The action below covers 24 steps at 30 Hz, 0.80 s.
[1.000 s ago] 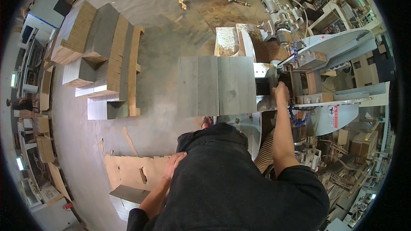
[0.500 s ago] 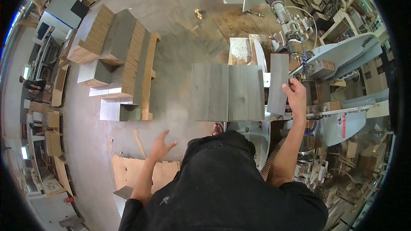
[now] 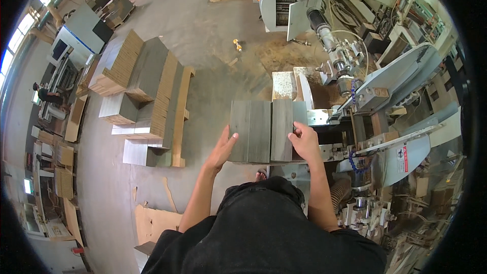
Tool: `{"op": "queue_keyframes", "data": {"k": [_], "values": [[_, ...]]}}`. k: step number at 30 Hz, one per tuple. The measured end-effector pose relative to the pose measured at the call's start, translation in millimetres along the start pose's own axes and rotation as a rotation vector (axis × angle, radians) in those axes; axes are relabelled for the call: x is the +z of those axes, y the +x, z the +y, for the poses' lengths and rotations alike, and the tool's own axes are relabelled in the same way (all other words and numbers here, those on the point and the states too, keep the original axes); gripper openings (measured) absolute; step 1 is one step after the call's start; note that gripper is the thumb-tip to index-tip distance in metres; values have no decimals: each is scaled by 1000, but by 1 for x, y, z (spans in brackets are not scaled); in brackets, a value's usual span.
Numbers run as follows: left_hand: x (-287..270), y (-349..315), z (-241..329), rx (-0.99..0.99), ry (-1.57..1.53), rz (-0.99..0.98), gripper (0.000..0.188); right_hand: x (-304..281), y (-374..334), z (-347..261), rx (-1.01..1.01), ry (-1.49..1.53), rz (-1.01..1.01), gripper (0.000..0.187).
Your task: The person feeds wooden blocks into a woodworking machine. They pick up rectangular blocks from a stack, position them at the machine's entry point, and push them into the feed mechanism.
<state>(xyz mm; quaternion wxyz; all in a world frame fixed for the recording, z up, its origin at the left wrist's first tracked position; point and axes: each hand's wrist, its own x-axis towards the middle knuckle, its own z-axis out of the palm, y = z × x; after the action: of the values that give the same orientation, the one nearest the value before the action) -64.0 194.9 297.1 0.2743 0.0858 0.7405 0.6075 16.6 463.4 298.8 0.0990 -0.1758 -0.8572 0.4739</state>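
Grey wood-look boards [image 3: 249, 131] lie side by side in front of me at waist height. My left hand [image 3: 221, 148] grips their left edge, thumb on top and fingers down the side. A narrow grey plank [image 3: 281, 130] lies along the right part of these boards, with a thin dark gap between it and them. My right hand [image 3: 305, 143] holds this plank by its right edge, thumb on the top face. Beyond its right side, part of another grey surface [image 3: 300, 111] shows. The undersides are hidden.
A machine with a motor and spindle [image 3: 332, 45] and pale guards [image 3: 395, 78] stands close on the right. Stacks of boards [image 3: 152, 68] rest on a wooden pallet [image 3: 183, 116] to the left. Cardboard [image 3: 154, 223] lies on the floor at lower left. Another person [image 3: 48, 96] is far left.
My right hand has brought the narrow plank leftward from beside the machine onto the boards. My left hand has risen from the lower left to their left edge. The view has tilted up.
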Motion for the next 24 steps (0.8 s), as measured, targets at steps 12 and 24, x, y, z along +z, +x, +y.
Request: {"op": "queue_keyframes", "data": {"k": [12,24], "values": [[8,-8,8,-145,-167,44,83,-8,3,3,-95,-200,-126,44],[-73,-155,-178,-302,1010,79,81,-71,27,44,122,-41,151,41]]}}
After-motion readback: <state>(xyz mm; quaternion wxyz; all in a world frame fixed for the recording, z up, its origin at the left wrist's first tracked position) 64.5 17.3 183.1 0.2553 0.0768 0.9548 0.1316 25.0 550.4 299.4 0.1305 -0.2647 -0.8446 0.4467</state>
